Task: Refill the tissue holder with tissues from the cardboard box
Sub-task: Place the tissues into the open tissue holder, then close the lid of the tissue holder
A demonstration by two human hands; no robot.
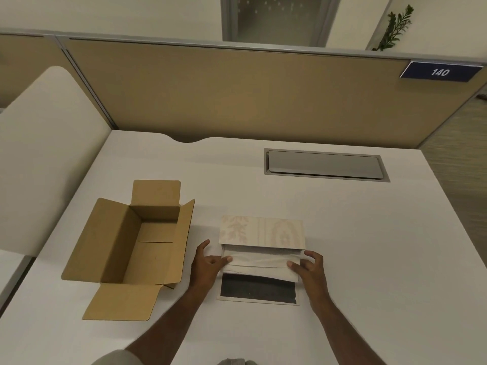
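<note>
The tissue holder (261, 231) lies on the white desk, a flat case with a pale floral cover and a dark flap (258, 288) folded open toward me. A white stack of tissues (259, 263) sits half inside its opening. My left hand (208, 262) grips the stack's left end, thumb on top. My right hand (308, 267) grips its right end the same way. The cardboard box (137, 246) stands open to the left, its flaps spread, and its inside looks empty.
The white desk (369, 246) has a grey cable hatch (325, 165) at the back right. A tan partition (237, 93) with a blue "140" sign (440, 72) runs behind. A white side panel (44, 154) rises on the left.
</note>
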